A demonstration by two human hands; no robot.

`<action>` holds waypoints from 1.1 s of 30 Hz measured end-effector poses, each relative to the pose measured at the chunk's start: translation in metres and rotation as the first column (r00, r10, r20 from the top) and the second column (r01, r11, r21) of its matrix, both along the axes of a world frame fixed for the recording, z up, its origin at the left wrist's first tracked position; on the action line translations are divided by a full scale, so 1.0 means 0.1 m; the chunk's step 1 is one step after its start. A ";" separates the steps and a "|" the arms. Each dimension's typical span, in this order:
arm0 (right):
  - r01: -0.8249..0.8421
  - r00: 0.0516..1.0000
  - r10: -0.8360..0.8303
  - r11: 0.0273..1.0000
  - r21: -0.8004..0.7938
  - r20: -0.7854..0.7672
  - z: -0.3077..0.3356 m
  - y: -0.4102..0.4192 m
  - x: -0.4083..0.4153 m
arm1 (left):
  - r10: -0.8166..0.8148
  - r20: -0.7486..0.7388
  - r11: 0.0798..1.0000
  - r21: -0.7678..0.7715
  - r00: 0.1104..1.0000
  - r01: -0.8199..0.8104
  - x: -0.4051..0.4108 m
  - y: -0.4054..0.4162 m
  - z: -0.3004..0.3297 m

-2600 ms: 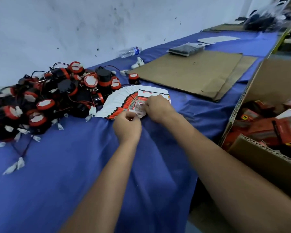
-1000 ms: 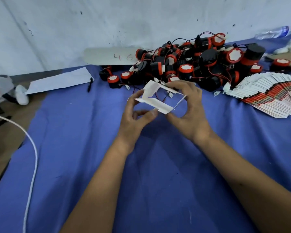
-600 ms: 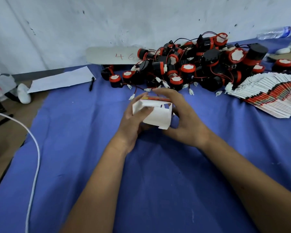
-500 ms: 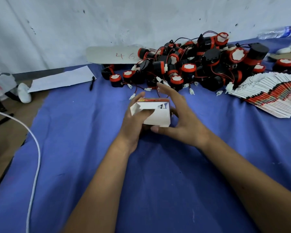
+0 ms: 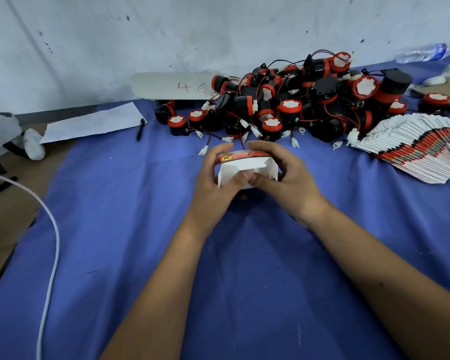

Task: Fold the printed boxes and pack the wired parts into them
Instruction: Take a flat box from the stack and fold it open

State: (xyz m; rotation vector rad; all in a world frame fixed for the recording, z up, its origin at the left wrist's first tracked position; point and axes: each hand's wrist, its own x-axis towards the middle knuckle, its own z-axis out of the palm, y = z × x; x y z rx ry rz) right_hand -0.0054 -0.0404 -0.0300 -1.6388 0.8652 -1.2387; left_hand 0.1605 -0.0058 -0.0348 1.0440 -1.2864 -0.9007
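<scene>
Both hands hold one small printed box point(image 5: 244, 166) above the blue cloth, its white inside facing me and a red printed edge along the top. My left hand point(image 5: 216, 183) grips its left side, thumb pressed on a white flap. My right hand point(image 5: 286, 178) curls round the right side, thumb meeting the left thumb at the flap. Behind the box lies a heap of black and red wired parts point(image 5: 296, 100) with white plugs. A fanned stack of flat printed boxes point(image 5: 421, 149) lies at the right.
A blue cloth point(image 5: 166, 255) covers the table. At the back left lie a white paper sheet point(image 5: 91, 123) and a black pen point(image 5: 140, 128). A white cable point(image 5: 50, 242) curves along the left. A plastic bottle point(image 5: 424, 53) lies by the wall at the far right.
The box has gone from a half-open blank to a squared shape. My right hand has closed round its right side, and both thumbs now press a white flap.
</scene>
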 end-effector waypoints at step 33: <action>-0.112 0.977 0.113 0.994 -0.012 0.179 0.01 -0.02 0.04 | -0.089 -0.025 0.996 0.010 0.996 0.089 -0.25 0.05 0.00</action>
